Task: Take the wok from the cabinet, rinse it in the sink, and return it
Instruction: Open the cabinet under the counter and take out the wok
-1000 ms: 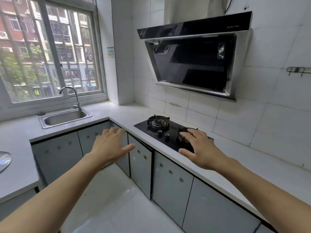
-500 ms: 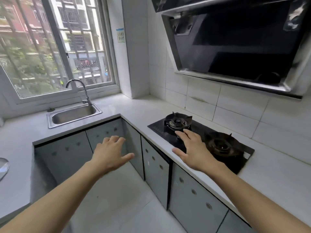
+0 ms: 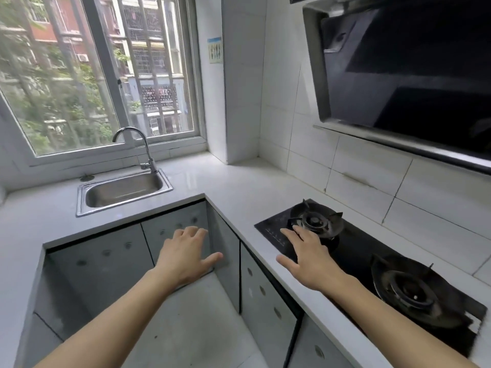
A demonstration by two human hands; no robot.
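Head view shows us an L-shaped kitchen corner. At far left, under the window, a steel sink [image 3: 123, 191] is let into the counter [image 3: 220, 189], with a curved faucet [image 3: 135, 147] at its back edge; the basin looks empty. Below the counter run grey cabinet doors [image 3: 103, 264], all shut as far as we can tell. Our left hand [image 3: 186, 254] reaches out in front of those doors with fingers spread, holding nothing and touching nothing we can make out. Our right hand [image 3: 308, 257], also spread and empty, hovers over the counter edge by the gas hob [image 3: 372, 274], whose 2 burners are bare. A dark range hood [image 3: 403, 73] hangs above.

No wok shows anywhere; we judge it sits behind 1 of the closed doors, though which we cannot tell. So step 1 is barely begun. Next we need to stoop, pull a door open by its edge, and look inside before reaching in.
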